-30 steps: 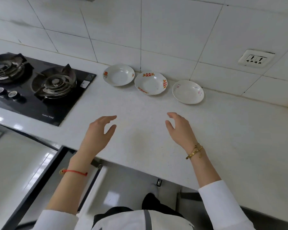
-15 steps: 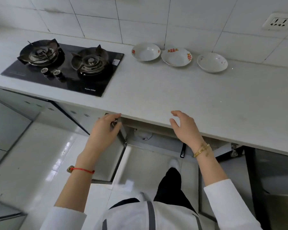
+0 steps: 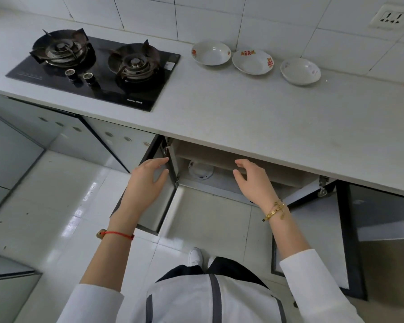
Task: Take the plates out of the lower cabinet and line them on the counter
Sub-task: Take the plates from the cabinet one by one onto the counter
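Along the counter from your left, the black two-burner hob sits flush in the top, its long side running with the wall. Right of it, three white plates stand in a row by the tiled wall: the first plate with a red motif on its rim, the scalloped plate with red-orange patterns just beside it, and the faintly patterned plate a small gap further right. All three lie flat, rim up, with nothing in them; the row runs parallel to the wall and slopes slightly toward you at its right end.

Below the counter edge, the lower cabinet stands open, its left door and right door swung out toward you. Inside you can see a white round fitting on the back; whether any plates remain inside cannot be told.

Your left hand hovers by the left door's edge, fingers loosely spread, gripping nothing. Your right hand is likewise relaxed and empty in front of the opening. Bare counter stretches in front of and to the right of the plates.
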